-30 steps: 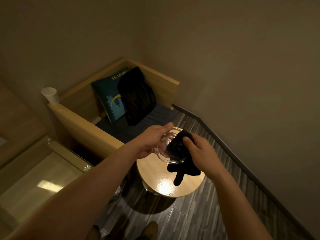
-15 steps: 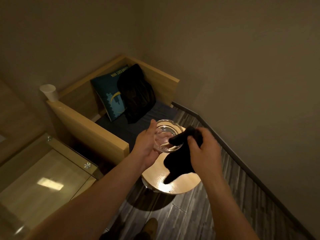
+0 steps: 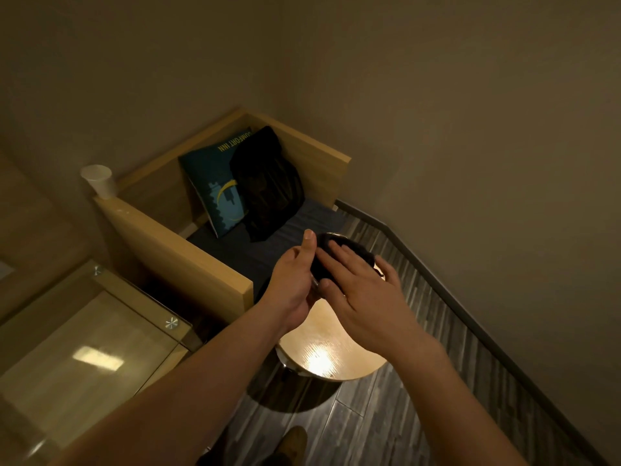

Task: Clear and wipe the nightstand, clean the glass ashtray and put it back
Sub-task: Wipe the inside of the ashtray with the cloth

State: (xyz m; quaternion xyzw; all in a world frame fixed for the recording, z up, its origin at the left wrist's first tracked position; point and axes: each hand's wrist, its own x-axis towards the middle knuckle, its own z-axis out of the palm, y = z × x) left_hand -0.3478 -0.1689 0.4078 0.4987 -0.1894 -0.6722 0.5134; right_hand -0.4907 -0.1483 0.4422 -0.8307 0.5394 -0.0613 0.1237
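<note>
The ashtray [image 3: 331, 237] is held in the air above the far edge of the round table [image 3: 331, 344], clear of its top; only a sliver of its glass rim can be seen. It is gripped from the side by the left hand [image 3: 295, 284], the fingers curled around it and the thumb raised upright beside it. A dark cloth [image 3: 339, 260] is pressed over the ashtray by the right hand [image 3: 364, 294], whose fingers [image 3: 336, 250] are laid nearly flat and spread across the cloth; how much of the cloth is gripped cannot be told. The table's top is seen bare, with a bright glare near its near edge. Beyond it a wooden seat [image 3: 174, 243] is seen in the corner; a cushion [image 3: 215, 193] and a black garment [image 3: 268, 186] are propped on it; a paper cup [image 3: 99, 181] is stood on its left arm.
</note>
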